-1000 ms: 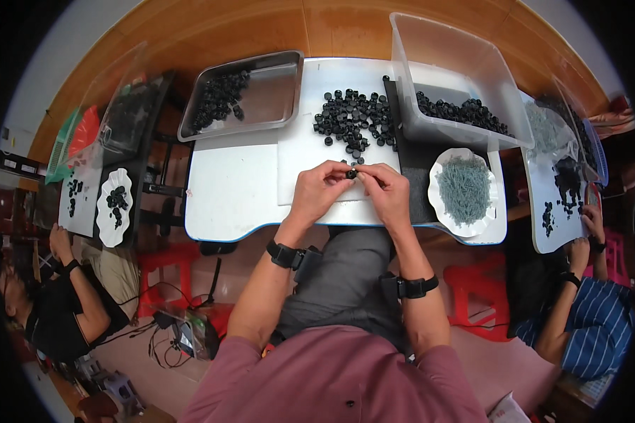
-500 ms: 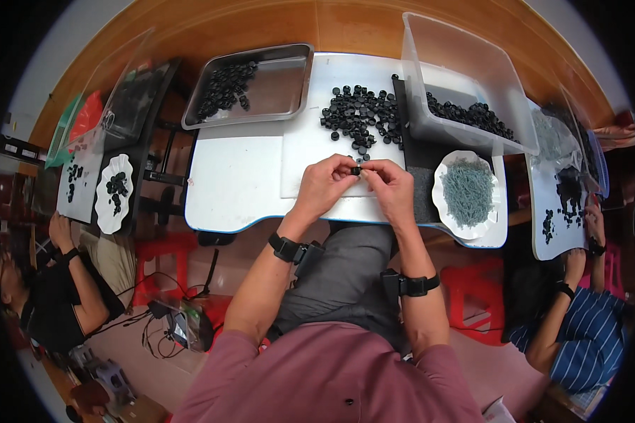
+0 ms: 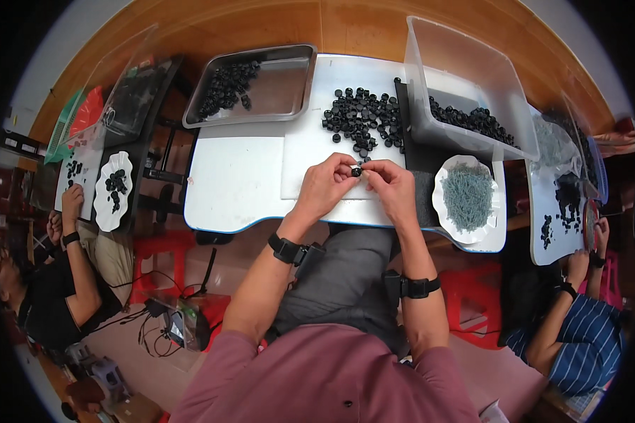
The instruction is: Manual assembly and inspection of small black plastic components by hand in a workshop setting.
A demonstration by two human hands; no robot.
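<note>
Close over the front of the white work board, my left hand (image 3: 326,185) pinches a small black round cap (image 3: 356,171) between thumb and fingers. My right hand (image 3: 393,187) meets it from the other side, thumb and forefinger closed together at the cap's edge. Anything small inside that right pinch is too tiny to make out. Just beyond my fingertips lies a loose pile of black caps (image 3: 360,116), a few of them straggling toward my hands.
A metal tray (image 3: 279,88) with black parts stands back left. At right are a clear plastic bin (image 3: 466,130) of black parts and a scalloped white plate (image 3: 442,211) heaped with thin grey-green pins (image 3: 468,197). Co-workers sit at tables on both sides.
My hands stay nearly in place, and the cap between them has turned slightly. The left co-worker's hand has reached farther forward over that table.
</note>
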